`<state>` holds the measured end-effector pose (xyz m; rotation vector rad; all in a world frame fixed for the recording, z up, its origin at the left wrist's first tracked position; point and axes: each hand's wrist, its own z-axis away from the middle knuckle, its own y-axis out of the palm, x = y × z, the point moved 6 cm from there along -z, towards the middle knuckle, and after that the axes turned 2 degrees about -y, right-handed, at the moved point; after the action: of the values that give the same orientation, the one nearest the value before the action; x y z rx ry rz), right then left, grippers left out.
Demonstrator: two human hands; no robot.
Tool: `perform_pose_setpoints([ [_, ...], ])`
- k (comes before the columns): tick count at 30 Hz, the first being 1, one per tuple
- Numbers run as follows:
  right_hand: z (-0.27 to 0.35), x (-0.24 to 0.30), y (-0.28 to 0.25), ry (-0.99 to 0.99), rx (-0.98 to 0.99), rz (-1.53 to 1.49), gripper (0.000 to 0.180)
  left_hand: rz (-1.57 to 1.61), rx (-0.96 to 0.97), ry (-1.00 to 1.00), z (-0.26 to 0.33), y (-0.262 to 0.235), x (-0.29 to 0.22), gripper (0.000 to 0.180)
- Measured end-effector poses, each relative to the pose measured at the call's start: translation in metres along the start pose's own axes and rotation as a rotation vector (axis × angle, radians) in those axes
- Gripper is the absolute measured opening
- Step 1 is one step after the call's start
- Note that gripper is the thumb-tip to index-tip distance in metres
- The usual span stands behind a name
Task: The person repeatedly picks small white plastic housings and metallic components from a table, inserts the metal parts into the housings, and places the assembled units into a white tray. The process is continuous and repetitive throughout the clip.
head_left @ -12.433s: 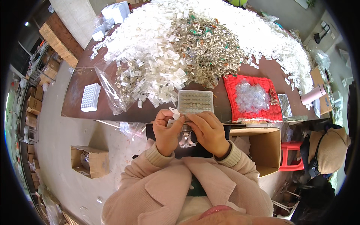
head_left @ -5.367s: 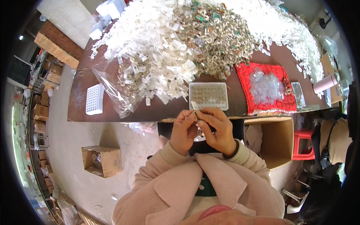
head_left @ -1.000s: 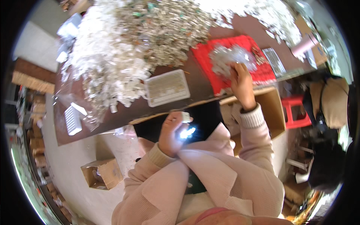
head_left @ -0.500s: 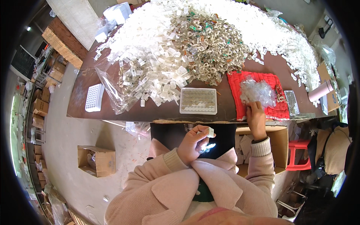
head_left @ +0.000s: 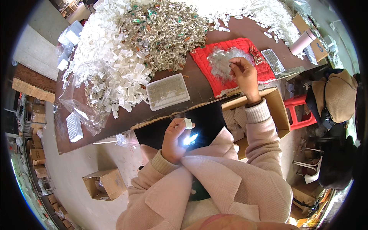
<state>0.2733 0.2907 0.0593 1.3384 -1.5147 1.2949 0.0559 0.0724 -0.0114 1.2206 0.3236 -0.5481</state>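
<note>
Just off the near edge of the worktop (head_left: 109,130), the left hand (head_left: 174,142) is gripping a white block (head_left: 188,123) between thumb and finger, with the block sticking out past the fingertips, likely so that they are not covering it. Below it, a bright glare is hiding whatever else that hand may be holding. The right hand (head_left: 246,75) is reaching over the clear pieces (head_left: 218,63) on the red cloth (head_left: 214,87); its fingers are curling toward the thumb, and I cannot tell whether anything is pinched there. I'm guessing the cloth is serving to keep those light bits gathered. To its left, the tray (head_left: 188,94) is lying flat by the edge, probably for easy reach. Farther back, the metal pile (head_left: 168,34) is bordering the white pile (head_left: 122,80), both presumably sitting there so the loose stock is not crowding the tray.
</note>
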Motion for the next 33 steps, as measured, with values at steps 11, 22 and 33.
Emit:
perform_pose_setpoints([
  [11, 0.003, -0.003, -0.009, -0.124, -0.075, -0.093, 0.009, 0.006, -0.042, -0.03, -0.003, -0.002, 0.003, 0.015],
  [22, 0.031, 0.025, 0.029, -0.099, 0.101, -0.224, 0.014, -0.054, 0.031, 0.027, -0.006, 0.012, -0.01, 0.019],
  [33, 0.12, 0.106, 0.113, -0.625, 0.361, 0.035, 0.021, -0.003, 0.033, 0.209, 0.004, 0.022, -0.041, 0.018],
])
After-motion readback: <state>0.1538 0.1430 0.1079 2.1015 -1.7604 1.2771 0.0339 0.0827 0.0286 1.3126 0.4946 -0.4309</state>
